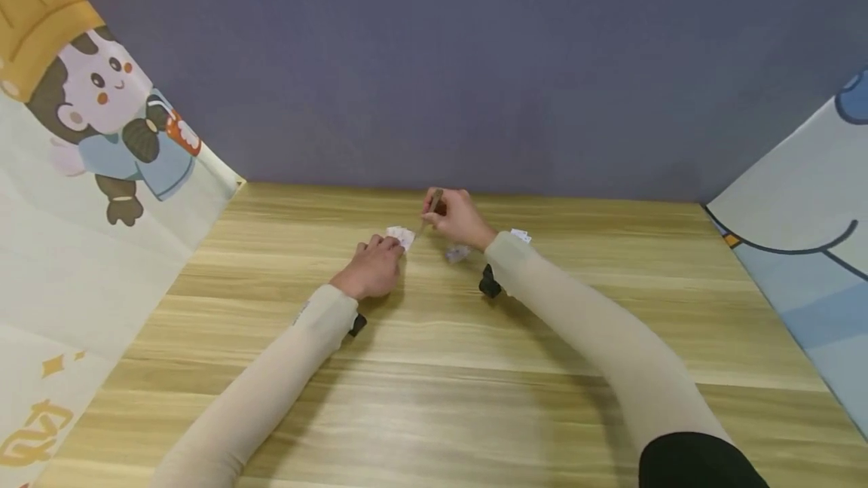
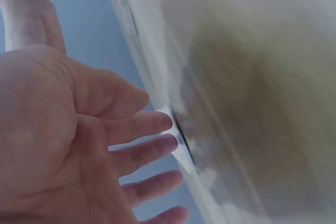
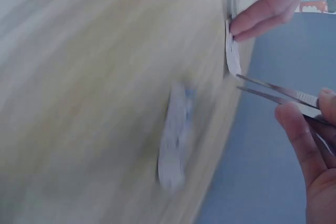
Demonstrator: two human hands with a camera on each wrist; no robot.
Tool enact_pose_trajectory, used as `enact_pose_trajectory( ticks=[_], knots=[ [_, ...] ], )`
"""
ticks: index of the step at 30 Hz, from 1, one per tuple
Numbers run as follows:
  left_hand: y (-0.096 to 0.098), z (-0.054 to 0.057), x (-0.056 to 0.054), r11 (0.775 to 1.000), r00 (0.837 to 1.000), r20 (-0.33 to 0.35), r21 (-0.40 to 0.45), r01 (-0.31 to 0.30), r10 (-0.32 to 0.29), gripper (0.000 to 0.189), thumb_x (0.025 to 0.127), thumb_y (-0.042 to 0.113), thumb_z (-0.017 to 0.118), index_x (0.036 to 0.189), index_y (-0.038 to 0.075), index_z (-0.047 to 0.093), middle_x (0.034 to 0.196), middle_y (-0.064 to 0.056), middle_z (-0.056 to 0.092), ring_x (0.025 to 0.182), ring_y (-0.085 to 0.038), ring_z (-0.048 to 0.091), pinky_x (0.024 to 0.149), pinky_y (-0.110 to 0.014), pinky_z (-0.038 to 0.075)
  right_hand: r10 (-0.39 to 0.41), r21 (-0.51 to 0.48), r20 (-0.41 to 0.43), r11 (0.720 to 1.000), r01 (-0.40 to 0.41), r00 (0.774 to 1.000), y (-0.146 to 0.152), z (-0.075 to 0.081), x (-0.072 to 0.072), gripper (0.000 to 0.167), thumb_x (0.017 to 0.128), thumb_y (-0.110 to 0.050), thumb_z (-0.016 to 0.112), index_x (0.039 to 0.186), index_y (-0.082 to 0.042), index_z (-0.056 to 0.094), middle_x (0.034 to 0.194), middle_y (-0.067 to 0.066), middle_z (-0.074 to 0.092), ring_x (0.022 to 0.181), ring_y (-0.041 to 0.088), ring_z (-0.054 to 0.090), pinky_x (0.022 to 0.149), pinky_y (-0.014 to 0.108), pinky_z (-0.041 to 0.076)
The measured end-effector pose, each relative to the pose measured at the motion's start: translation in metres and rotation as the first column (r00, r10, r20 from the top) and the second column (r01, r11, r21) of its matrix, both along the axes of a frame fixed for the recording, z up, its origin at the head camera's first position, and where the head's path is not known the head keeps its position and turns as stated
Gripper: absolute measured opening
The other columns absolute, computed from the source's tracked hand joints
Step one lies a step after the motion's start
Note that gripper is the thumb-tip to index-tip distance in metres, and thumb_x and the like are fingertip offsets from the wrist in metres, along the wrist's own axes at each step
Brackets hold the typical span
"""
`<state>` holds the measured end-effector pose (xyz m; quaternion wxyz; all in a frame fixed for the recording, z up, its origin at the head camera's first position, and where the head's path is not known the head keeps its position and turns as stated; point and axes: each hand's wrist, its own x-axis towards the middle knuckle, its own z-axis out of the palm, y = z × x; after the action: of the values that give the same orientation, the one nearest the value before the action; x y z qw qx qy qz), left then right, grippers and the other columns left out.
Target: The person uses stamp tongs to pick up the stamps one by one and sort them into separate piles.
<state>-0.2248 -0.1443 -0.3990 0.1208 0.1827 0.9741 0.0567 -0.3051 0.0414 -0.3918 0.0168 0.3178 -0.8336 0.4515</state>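
Note:
My right hand pinches a pair of metal tweezers between thumb and fingers. The tweezers' two tips stand slightly apart, close to the edge of a small white paper piece. On that paper rest the fingertips of my left hand, palm down and fingers extended. The left wrist view shows these fingers spread a little over the paper. Beside the right hand lies a small pale, partly see-through piece; its kind is hard to tell, and it is blurred in the right wrist view.
More small white paper pieces lie just beyond the right wrist, partly covered by the sleeve. Behind the wooden table rises a dark blue-grey panel. Printed cloths with cartoon figures hang at left and right.

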Motion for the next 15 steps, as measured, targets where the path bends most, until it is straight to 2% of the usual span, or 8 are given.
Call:
enact_pose_trajectory(
  ticks=[4,10,15],
  knots=[
    [0.010,0.001,-0.001,1.000,1.000,-0.018,0.024,0.016,-0.016,0.045,0.097,0.014,0.040,0.141,0.004,0.043,0.147,-0.012,0.033,0.132,-0.033,0.027,0.100,-0.053,0.026,-0.016,0.029,-0.052,0.999,0.018,0.999,0.020,0.004,0.002,0.009,0.089,-0.005,0.064,0.086,-0.010,0.058,0.077,0.015,0.065,0.065,0.026,0.063,0.056,0.030,0.050],
    [0.030,0.003,-0.004,0.996,0.997,0.001,0.042,0.075,-0.075,0.046,0.098,0.015,0.040,0.143,0.007,0.040,0.149,-0.009,0.030,0.134,-0.031,0.024,0.102,-0.052,0.023,-0.075,0.062,-0.116,0.995,0.083,0.990,0.048,0.009,0.003,0.009,0.089,-0.011,0.066,0.085,-0.013,0.058,0.071,0.001,0.062,0.060,0.015,0.060,0.054,0.030,0.049],
    [0.047,0.004,-0.003,0.991,0.992,0.031,0.053,0.121,-0.122,0.046,0.099,0.014,0.039,0.145,0.011,0.039,0.150,-0.006,0.029,0.136,-0.028,0.023,0.105,-0.052,0.021,-0.121,0.065,-0.081,0.990,0.126,0.989,0.072,0.006,0.005,0.010,0.087,-0.010,0.067,0.083,-0.012,0.058,0.068,0.001,0.062,0.058,0.016,0.061,0.054,0.030,0.049]
  ],
)
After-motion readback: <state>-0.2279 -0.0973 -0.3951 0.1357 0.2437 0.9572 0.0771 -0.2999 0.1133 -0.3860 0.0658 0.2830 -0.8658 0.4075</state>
